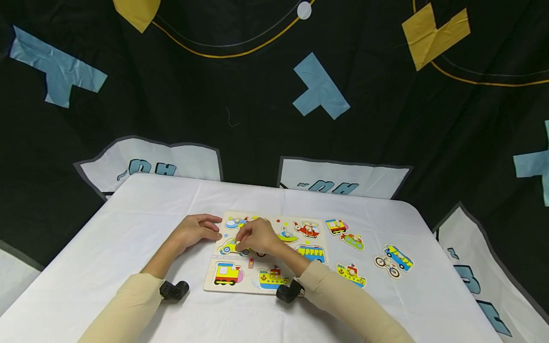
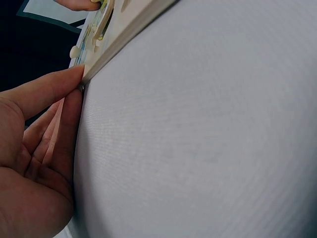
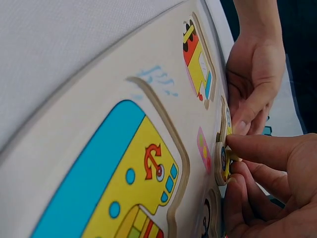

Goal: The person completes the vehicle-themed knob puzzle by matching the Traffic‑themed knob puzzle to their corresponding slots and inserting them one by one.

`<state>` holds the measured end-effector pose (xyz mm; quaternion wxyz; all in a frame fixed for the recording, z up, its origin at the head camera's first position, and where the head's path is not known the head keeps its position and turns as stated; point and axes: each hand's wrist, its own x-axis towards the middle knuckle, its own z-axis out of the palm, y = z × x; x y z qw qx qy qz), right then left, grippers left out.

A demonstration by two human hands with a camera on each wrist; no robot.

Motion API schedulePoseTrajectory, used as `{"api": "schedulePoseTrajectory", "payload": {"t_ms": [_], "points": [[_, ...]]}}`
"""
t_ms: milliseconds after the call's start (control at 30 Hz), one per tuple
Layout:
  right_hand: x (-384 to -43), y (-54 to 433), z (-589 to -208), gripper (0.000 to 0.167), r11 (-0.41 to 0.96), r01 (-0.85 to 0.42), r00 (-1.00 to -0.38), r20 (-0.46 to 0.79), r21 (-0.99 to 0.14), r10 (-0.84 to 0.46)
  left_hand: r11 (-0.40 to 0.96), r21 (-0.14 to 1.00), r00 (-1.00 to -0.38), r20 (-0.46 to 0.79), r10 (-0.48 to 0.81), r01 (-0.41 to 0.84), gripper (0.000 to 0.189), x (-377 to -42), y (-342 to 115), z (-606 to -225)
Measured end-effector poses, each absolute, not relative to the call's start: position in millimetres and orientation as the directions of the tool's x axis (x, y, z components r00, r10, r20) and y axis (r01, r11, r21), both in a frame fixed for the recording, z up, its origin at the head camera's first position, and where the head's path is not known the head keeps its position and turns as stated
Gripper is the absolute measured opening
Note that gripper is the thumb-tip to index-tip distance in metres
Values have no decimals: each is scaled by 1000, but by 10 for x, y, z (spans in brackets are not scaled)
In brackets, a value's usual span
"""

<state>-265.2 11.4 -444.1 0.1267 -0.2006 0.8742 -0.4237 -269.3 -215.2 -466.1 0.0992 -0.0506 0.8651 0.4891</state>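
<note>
A wooden puzzle board (image 1: 236,288) with vehicle pictures lies on the white table. My right hand (image 1: 259,237) is over its left half, thumb and fingers pinching the pale knob (image 3: 233,155) of a yellow car piece (image 1: 228,247). That piece lies over the car recess, partly hidden by the fingers in the right wrist view. At the board's left edge my left hand (image 1: 195,231) holds the rim, thumb tip (image 2: 77,73) on the edge and another finger just below it. An airplane piece (image 1: 236,223) sits at the board's top left.
Right of the board lie loose pieces: a train (image 1: 336,226), a submarine (image 1: 352,241), a ship (image 1: 351,275), a bus (image 1: 399,257) and a bicycle (image 1: 387,266), the last two overlapping. A black curtain (image 1: 257,119) hangs behind the table (image 1: 141,209).
</note>
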Motion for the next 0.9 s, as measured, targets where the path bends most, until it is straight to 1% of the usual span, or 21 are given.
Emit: {"api": "schedulePoseTrajectory", "payload": {"t_ms": [900], "points": [[-2614, 18, -4452, 10, 575, -200, -900, -83, -793, -428, 513, 844, -977, -208, 43, -157, 57, -2677, -2165, -4639]]}}
